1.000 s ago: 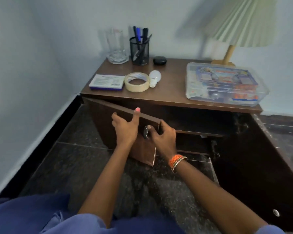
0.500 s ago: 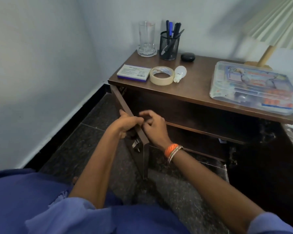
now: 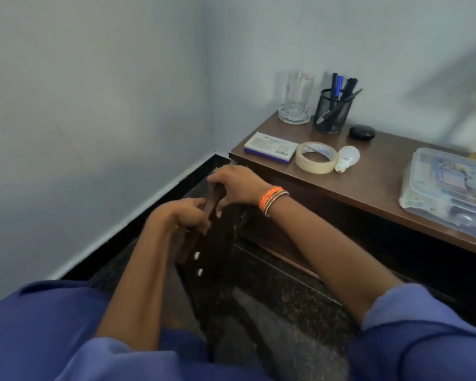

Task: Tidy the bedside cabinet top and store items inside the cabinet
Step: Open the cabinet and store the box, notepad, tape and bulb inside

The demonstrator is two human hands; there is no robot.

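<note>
Head view, the only one. Landmark: tape roll (image 3: 316,157), lying flat near the front edge of the cabinet top (image 3: 374,185).

Cabinet door (image 3: 204,229) is swung open, well left of and below the tape roll, seen nearly edge-on; two small white dots show on its dark inner face. Both hands are on its top edge. Left hand (image 3: 188,215) has fingers curled over the edge, gripping it. Right hand (image 3: 235,185), orange and beaded bangles at the wrist, is just beyond the left one, fingers curled round the same edge, thumb on the near face.

Just left of the tape roll: flat white and blue box (image 3: 271,147), close, contact not clear. Just right of it, touching or nearly: white light bulb (image 3: 346,159) on its side. Behind the tape roll: clear glass mug (image 3: 297,99) at the back corner, black mesh pen holder (image 3: 333,111) with pens beside it, small black oval case (image 3: 362,132) right of that. Far right of the tape roll: clear plastic box (image 3: 448,188) with mixed contents, blurred, cut by the frame edge.

Below the tape roll the cabinet interior is dark; contents can't be made out. Blue sleeves at the bottom.
</note>
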